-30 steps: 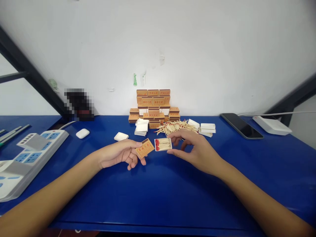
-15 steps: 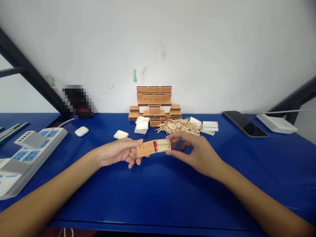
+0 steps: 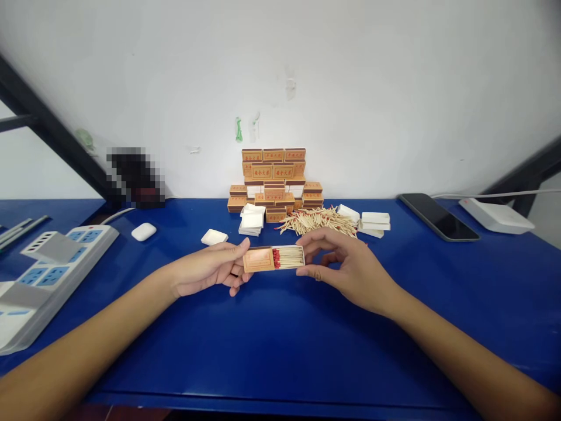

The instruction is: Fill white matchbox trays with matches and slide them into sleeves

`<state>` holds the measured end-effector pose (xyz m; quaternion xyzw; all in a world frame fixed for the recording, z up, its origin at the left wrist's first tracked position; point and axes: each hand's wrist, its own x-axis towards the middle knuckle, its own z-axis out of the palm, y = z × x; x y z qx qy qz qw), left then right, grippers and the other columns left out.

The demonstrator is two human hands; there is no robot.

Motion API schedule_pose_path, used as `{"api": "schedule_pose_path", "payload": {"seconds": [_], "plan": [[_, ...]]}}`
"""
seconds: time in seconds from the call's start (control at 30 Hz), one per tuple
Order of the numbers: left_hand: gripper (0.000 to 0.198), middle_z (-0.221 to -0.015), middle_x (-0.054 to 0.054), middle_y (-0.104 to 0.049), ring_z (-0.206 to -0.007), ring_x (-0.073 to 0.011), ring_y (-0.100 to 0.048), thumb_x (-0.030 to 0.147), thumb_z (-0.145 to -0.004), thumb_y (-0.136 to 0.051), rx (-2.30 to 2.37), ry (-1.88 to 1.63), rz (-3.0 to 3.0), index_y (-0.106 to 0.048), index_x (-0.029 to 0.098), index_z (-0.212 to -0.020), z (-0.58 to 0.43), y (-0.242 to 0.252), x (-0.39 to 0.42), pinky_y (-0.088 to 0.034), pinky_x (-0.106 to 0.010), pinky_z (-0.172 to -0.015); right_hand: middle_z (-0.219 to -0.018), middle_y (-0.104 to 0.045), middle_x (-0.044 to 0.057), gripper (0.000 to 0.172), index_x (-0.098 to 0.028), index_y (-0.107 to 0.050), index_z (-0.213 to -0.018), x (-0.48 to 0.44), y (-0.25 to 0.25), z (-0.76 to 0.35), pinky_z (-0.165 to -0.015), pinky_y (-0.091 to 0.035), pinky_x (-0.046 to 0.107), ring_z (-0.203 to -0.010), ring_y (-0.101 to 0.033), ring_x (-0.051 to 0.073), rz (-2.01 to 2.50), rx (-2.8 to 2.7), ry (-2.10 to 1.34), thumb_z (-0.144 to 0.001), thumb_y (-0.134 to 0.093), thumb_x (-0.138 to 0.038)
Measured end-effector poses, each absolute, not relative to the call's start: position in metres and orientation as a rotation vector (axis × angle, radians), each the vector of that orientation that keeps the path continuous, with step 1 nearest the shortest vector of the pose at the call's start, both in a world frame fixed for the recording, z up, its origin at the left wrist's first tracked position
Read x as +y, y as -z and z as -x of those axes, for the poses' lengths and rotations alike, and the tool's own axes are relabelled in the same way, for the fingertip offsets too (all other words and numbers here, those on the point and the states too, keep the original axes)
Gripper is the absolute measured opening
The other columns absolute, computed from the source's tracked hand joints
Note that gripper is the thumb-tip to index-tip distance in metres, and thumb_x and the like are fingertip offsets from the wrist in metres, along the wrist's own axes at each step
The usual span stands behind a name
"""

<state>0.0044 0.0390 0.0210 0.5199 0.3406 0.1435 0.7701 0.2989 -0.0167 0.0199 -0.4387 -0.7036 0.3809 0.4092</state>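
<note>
My left hand [image 3: 210,270] pinches the brown sleeve of a matchbox [image 3: 258,259] just above the blue table [image 3: 280,345]. My right hand [image 3: 346,266] grips the white inner tray [image 3: 289,256], which is filled with red-tipped matches and sits partly inside the sleeve's right end. Both hands have their fingers closed on the box. Behind them lies a loose pile of matches [image 3: 318,220].
A stack of closed matchboxes [image 3: 274,184] stands against the wall. White empty trays [image 3: 252,222] lie left of the match pile, with more trays [image 3: 372,224] on its right. A power strip [image 3: 39,275] sits at left, an earbud case [image 3: 144,231] nearby, a phone [image 3: 438,217] at right.
The tray and sleeve were apart a second ago. The tray's left end has since gone into the sleeve, and both hands have levelled the box.
</note>
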Motion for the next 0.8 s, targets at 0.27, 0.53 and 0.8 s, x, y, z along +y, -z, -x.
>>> {"api": "schedule_pose_path", "payload": {"seconds": [0.27,0.53,0.8], "plan": [[0.054,-0.084,-0.006,-0.065,-0.067,-0.0131,-0.056,0.068,-0.096,-0.064,0.746,-0.335,-1.118,-0.071,0.014,-0.095,-0.006,-0.022,0.037,-0.053,-0.026,-0.059,-0.096,-0.077,0.002,0.034,-0.027,-0.070,-0.111,-0.019,-0.018,-0.297,-0.065,-0.059,0.032,-0.078,-0.072,0.018,1.069,-1.771,-0.920,-0.085,-0.086,-0.040],[0.058,-0.078,-0.005,-0.063,-0.062,-0.0127,-0.054,0.070,-0.096,-0.062,0.795,-0.346,-1.130,-0.070,0.013,-0.091,-0.011,-0.023,0.035,-0.051,-0.026,-0.056,-0.089,-0.076,0.002,0.037,-0.026,-0.070,-0.106,-0.020,-0.016,-0.293,-0.064,-0.058,0.031,-0.079,-0.073,0.018,1.111,-1.726,-0.982,-0.080,-0.088,-0.046],[0.057,-0.075,-0.004,-0.064,-0.056,-0.0107,-0.053,0.070,-0.097,-0.060,0.891,-0.390,-1.198,-0.067,0.014,-0.097,-0.016,-0.021,0.030,-0.053,-0.024,-0.050,-0.086,-0.076,0.000,0.040,-0.024,-0.067,-0.106,-0.016,-0.008,-0.292,-0.064,-0.054,0.032,-0.078,-0.073,0.018,1.195,-1.700,-1.086,-0.079,-0.088,-0.046]]}}
